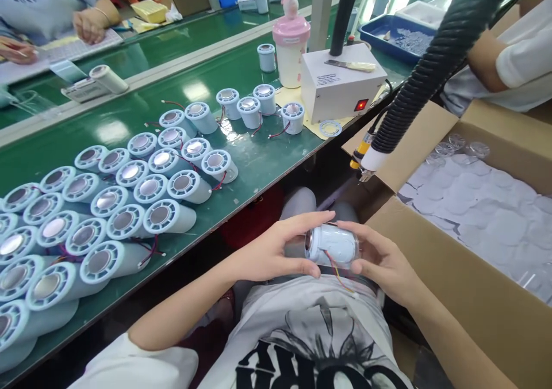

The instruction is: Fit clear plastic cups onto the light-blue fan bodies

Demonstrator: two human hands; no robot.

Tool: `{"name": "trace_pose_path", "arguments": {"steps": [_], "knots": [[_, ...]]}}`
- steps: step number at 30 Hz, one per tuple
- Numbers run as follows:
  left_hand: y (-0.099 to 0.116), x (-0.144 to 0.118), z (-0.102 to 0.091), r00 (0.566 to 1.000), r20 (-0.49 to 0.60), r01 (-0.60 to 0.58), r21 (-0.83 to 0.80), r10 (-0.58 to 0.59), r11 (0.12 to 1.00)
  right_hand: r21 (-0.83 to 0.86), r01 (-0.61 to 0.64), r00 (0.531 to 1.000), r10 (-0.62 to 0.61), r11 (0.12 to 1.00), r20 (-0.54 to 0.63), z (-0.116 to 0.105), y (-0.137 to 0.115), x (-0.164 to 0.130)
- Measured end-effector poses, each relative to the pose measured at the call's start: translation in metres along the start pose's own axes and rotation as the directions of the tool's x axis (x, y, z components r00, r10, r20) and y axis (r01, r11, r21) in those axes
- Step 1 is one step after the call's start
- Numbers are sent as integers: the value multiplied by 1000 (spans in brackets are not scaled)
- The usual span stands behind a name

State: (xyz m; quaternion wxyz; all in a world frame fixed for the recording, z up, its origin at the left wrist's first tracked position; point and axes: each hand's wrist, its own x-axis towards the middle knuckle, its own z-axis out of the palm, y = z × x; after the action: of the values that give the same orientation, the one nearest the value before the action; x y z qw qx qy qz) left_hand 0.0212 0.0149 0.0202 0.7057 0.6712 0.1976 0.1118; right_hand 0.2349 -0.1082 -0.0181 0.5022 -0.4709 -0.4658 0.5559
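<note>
Above my lap, a light-blue cylindrical motor housing [334,244] lies on its side between my two hands, with a clear plastic cover around it. My left hand [276,248] curves round its ringed end, thumb below and fingers above. The other end is gripped by my right hand [386,256], its thumb near the lower edge. Thin red and yellow wires [338,271] hang down from the housing. On the green bench to the left, many similar housings [168,216] stand in rows, metal discs facing up, several with wires trailing out.
A white box with a lit red switch [340,81] sits at the bench edge beside a pink-lidded cup [291,49]. A black flexible hose [425,78] hangs at right, over an open carton [466,262] of clear covers. Co-workers' arms [92,23] show across the bench.
</note>
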Motion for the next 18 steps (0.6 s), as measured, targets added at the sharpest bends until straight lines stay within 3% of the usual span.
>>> {"name": "trace_pose_path", "arguments": {"steps": [2,6,13,16,18], "knots": [[-3,-4,-2,999,31,-14,-49,15,999,28,-43,999,43,999,-12,3,0,0],[-10,-10,-3,999,34,-10,-109,14,994,-117,-10,1000,8,993,-17,5,-4,-1],[-25,-16,4,992,46,127,-227,-120,965,-202,-70,995,84,977,61,17,-1,4],[-25,-27,-20,994,-23,107,-138,-111,985,-317,-64,994,90,946,69,16,1,7],[-28,-18,-50,999,-4,-37,-15,37,999,-446,-85,995,49,891,-91,-9,1,7]]}}
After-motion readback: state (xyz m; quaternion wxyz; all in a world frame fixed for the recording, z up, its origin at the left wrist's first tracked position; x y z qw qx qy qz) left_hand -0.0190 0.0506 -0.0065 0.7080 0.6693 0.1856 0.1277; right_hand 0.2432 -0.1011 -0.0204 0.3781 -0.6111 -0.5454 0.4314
